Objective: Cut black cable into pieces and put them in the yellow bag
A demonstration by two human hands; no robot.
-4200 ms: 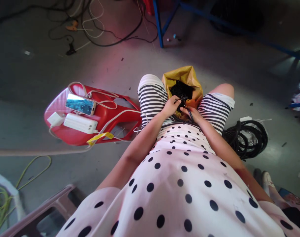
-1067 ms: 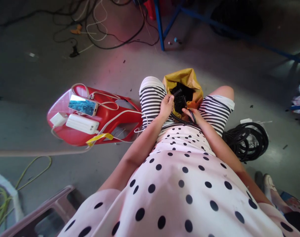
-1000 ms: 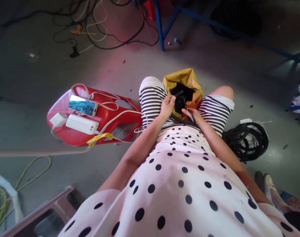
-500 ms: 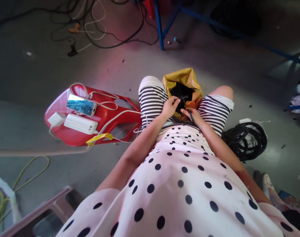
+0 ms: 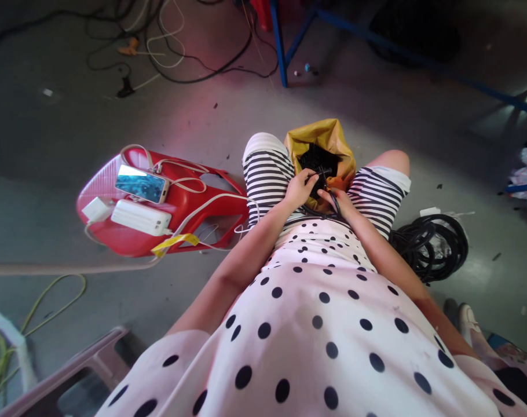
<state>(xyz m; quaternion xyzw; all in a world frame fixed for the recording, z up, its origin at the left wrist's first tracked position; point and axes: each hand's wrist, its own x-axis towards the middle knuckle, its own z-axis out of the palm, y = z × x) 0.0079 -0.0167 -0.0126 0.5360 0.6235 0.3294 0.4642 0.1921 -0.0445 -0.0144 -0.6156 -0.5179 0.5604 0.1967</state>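
A yellow bag [image 5: 338, 139] stands with its mouth wide between my knees, dark black items [image 5: 318, 157] heaped inside. Over its near edge, my left hand [image 5: 300, 189] is closed in a pinch at a small black part [image 5: 327, 172], whose exact kind is too small to make out. Just to its right, my right hand [image 5: 342, 202] is closed round a black cable [image 5: 335, 201] that loops down towards my lap. Something orange [image 5: 335, 183] shows beside the fingers at the bag's inner side.
On the left, a red stool [image 5: 128, 246] carries a phone [image 5: 141, 183], a white power bank [image 5: 140, 216] and white cords. A coil of black cable [image 5: 457, 255] lies on the floor at right. Blue metal legs [image 5: 280, 49] stand ahead; loose cables lie far left. Another person's shoe [image 5: 467, 315] shows lower right.
Both hands stay almost in place over the bag. The small black part between them has shifted slightly; the view has moved a little.
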